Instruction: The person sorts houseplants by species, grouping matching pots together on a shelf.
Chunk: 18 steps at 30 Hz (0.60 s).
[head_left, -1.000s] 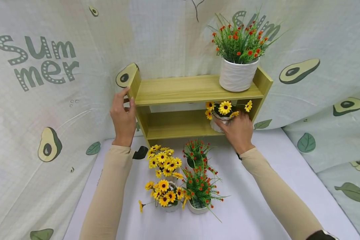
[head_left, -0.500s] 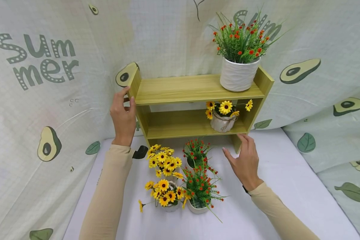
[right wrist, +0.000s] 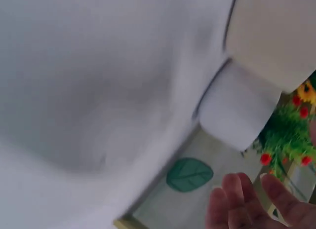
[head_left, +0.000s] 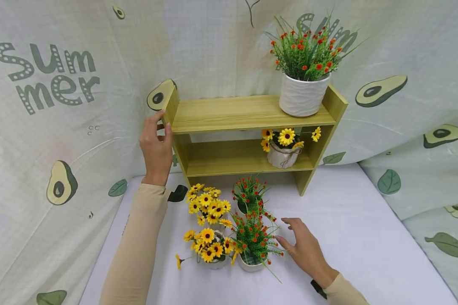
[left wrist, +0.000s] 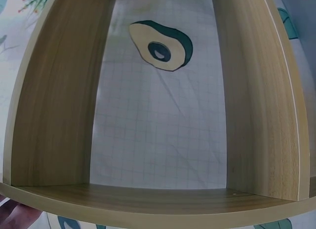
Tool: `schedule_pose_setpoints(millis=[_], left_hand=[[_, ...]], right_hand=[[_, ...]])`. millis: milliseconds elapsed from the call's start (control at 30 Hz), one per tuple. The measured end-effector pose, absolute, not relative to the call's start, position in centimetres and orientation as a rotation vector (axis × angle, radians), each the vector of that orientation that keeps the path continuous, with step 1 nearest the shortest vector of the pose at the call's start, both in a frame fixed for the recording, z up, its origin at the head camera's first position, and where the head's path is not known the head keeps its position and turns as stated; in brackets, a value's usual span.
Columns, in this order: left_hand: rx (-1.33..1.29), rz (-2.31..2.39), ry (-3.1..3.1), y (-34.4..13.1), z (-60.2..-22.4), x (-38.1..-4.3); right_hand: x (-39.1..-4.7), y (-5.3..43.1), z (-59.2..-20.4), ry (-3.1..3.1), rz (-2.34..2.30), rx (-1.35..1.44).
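My left hand (head_left: 156, 148) touches the outer left side of a small wooden shelf (head_left: 221, 112), fingers bent loosely; its fingertips (left wrist: 19, 216) show outside the side panel in the left wrist view. My right hand (head_left: 307, 252), fingers apart and holding nothing, is just right of the front red-flowered potted plant (head_left: 253, 237). Another red-flowered plant (head_left: 248, 195) stands behind it. To their left are two yellow sunflower pots, a rear one (head_left: 210, 207) and a front one (head_left: 210, 248). In the right wrist view, the fingers (right wrist: 237, 194) are beside a white pot (right wrist: 237, 108).
A large white pot with red flowers (head_left: 304, 95) stands on the shelf's top board, right end. A sunflower pot (head_left: 282, 156) sits below it on the lower board. Avocado-print cloth (head_left: 80, 140) surrounds the white tabletop (head_left: 351, 220).
My right hand has let go of the sunflower pot on the lower board and come down toward the front red-flowered plant. My left hand has stayed at the shelf's side.
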<state>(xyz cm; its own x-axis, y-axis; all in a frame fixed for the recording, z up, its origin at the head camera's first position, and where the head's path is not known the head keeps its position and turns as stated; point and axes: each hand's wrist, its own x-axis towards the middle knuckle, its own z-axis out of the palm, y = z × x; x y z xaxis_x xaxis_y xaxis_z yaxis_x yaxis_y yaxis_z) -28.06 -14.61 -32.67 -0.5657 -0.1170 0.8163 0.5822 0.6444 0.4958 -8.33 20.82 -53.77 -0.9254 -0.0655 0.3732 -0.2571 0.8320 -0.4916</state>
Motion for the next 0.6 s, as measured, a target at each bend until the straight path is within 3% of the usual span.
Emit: schedule_pose_setpoints(millis=[400,600], left_hand=[[-0.366,-0.974,-1.965,-14.6,-32.7,-28.0],[-0.360,-0.974,-1.957,-14.5,-32.7,-27.9]], right_hand=[[-4.0,16.9,-55.5,-2.862,0.978,0.310],[-3.2,15.0,-55.4,-2.932,1.131,0.092]])
